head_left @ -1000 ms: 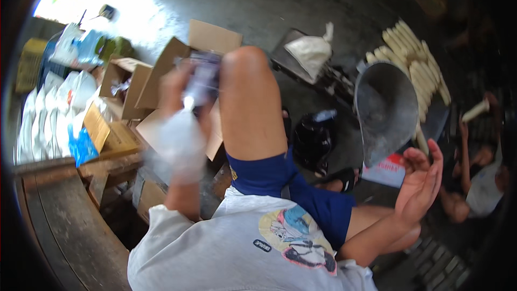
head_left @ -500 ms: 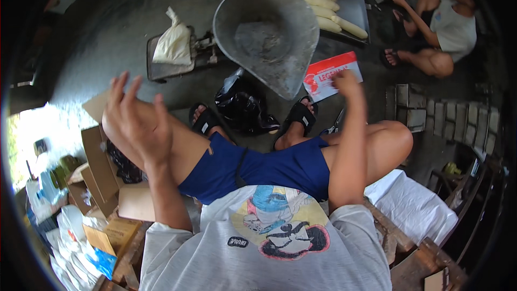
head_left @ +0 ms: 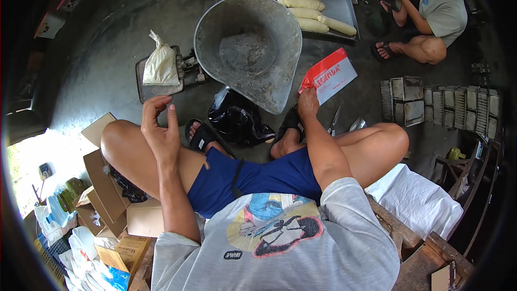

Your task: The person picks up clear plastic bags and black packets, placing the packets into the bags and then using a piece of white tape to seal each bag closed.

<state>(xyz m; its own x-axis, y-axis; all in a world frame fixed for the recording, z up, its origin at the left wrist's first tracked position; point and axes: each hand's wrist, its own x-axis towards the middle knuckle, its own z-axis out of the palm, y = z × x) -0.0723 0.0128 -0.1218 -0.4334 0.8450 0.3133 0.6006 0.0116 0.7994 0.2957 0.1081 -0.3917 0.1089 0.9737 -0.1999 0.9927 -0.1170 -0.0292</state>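
My right hand pinches the lower left corner of a flat red-and-white packet in front of my left-leaning right forearm. Over my left knee, my left hand is raised with nothing in it, its thumb apart from the bent fingers. A tied clear bag of pale powder sits on the scale's flat pan beyond that hand. Between the scale and the packet stands a large grey metal scoop pan. Below it, a black plastic bag lies between my feet.
Rolled dough logs cover a metal tray at the far side. Another person squats at the far right. Metal loaf tins line the right side. Scissors lie by my right leg; cardboard boxes stand left.
My right hand has come left and nearer, and the packet has tilted with its left end lower. My left hand has moved right and its fingers have bent. The view has shifted slightly.
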